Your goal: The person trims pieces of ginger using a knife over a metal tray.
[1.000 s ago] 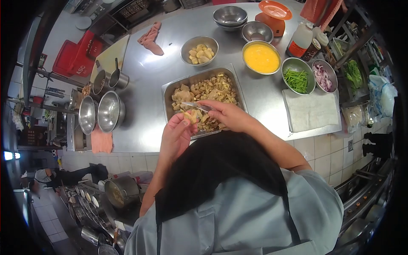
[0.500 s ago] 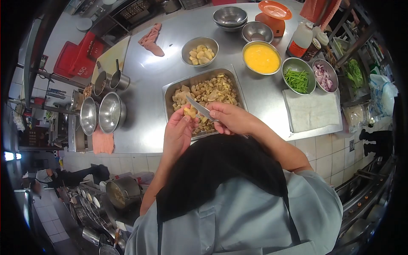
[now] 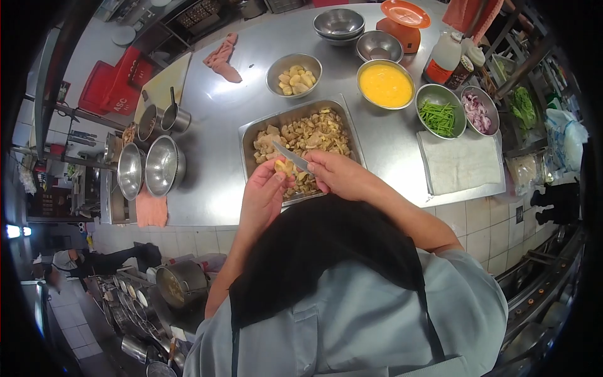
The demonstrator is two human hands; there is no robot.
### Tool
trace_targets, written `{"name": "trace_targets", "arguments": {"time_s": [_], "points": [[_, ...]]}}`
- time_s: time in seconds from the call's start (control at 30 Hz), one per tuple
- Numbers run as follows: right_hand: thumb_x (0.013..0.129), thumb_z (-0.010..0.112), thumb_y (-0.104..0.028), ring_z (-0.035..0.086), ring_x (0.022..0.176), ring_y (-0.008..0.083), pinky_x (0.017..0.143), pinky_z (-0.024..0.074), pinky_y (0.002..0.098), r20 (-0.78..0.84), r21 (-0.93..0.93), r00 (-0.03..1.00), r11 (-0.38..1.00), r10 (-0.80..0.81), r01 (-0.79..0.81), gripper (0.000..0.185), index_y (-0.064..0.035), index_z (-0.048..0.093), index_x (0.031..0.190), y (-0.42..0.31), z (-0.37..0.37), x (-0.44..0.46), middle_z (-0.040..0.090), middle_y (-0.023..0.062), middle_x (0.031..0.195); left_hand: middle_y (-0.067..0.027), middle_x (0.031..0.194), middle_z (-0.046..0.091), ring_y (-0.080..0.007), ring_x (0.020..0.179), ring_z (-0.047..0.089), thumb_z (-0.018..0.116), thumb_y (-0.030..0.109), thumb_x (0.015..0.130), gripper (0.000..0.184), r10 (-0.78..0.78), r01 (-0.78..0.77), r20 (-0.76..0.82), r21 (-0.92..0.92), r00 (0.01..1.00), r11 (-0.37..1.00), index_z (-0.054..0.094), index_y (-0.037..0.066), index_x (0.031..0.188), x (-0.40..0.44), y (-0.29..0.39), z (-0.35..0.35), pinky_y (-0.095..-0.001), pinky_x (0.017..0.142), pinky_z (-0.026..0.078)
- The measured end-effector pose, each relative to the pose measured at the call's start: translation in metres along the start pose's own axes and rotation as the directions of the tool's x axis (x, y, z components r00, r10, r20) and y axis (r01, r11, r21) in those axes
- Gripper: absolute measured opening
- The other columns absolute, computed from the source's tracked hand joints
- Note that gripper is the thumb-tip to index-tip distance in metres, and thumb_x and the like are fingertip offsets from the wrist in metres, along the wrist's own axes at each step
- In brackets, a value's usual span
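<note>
My left hand point(image 3: 267, 191) is closed around a small yellow potato point(image 3: 284, 167), which looks partly peeled. In my right hand point(image 3: 333, 171) is a knife point(image 3: 290, 155), its blade pointing up and left, just above the potato. Both hands are over the near side of a deep steel tray point(image 3: 245, 141). Heaped in the tray are brown and yellowish pieces point(image 3: 323, 132) that look like potatoes and peelings. Beyond the tray stands a steel bowl point(image 3: 271, 82) holding several peeled yellow potatoes point(image 3: 297, 80).
Right of the tray are bowls of yellow liquid point(image 3: 386, 85), cut green beans point(image 3: 438, 118) and sliced red onion point(image 3: 477, 115), plus a cloth-covered board point(image 3: 461, 163). An orange scale point(image 3: 402, 31) and bottles point(image 3: 443, 56) stand behind. Steel bowls point(image 3: 163, 166) and pots point(image 3: 177, 118) are at left.
The knife and my right hand have shifted slightly left and the blade sits a little lower along the potato. My left hand keeps its hold, almost still.
</note>
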State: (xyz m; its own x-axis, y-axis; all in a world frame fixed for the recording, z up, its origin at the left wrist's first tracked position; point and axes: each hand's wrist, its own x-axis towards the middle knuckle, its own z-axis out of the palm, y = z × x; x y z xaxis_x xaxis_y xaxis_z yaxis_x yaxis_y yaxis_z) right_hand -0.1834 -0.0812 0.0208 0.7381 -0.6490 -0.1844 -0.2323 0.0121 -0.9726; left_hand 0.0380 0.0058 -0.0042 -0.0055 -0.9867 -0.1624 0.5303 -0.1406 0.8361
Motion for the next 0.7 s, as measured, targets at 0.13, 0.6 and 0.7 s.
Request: {"name": "trace_targets", "arguments": {"time_s": [0.13, 0.6, 0.7], "points": [[0.112, 0.046, -0.022, 0.056, 0.063, 0.0153, 0.062, 0.0472, 0.0336, -0.001, -0.056, 1.000, 0.998, 0.014, -0.014, 0.023, -0.0038, 0.060, 0.111, -0.001, 0.002, 0.006, 0.059, 0.0036, 0.069, -0.0110, 0.126, 0.067, -0.0209, 0.110, 0.065, 0.061, 0.007, 0.103, 0.036, -0.068, 0.067, 0.019, 0.008, 0.998, 0.998, 0.056, -0.002, 0.138, 0.000, 0.000, 0.003, -0.0342, 0.095, 0.053], [0.112, 0.044, -0.027, 0.059, 0.060, 0.0134, 0.059, 0.0490, 0.0314, -0.050, 0.084, 0.997, 0.995, 0.062, -0.058, 0.030, -0.0033, 0.058, 0.101, 0.003, 0.012, 0.028, 0.068, 0.0052, 0.073, -0.0101, 0.116, 0.068, -0.0166, 0.101, 0.066, 0.065, 0.004, 0.101, 0.037, 0.130, -0.091, -0.155, 0.237, 0.979, 0.967, 0.054, -0.004, 0.135, 0.027, -0.021, -0.008, -0.0326, 0.091, 0.054], [0.112, 0.044, -0.027, 0.057, 0.060, 0.0112, 0.058, 0.0472, 0.0292, -0.075, 0.179, 0.993, 0.980, 0.096, -0.081, 0.028, -0.0034, 0.058, 0.106, -0.006, -0.001, 0.020, 0.067, 0.0036, 0.075, -0.0095, 0.118, 0.067, -0.0187, 0.102, 0.066, 0.061, 0.006, 0.104, 0.037, 0.037, -0.040, -0.111, -0.030, 0.993, 0.999, 0.053, -0.002, 0.138, 0.023, -0.018, -0.008, -0.0329, 0.091, 0.054]]}}
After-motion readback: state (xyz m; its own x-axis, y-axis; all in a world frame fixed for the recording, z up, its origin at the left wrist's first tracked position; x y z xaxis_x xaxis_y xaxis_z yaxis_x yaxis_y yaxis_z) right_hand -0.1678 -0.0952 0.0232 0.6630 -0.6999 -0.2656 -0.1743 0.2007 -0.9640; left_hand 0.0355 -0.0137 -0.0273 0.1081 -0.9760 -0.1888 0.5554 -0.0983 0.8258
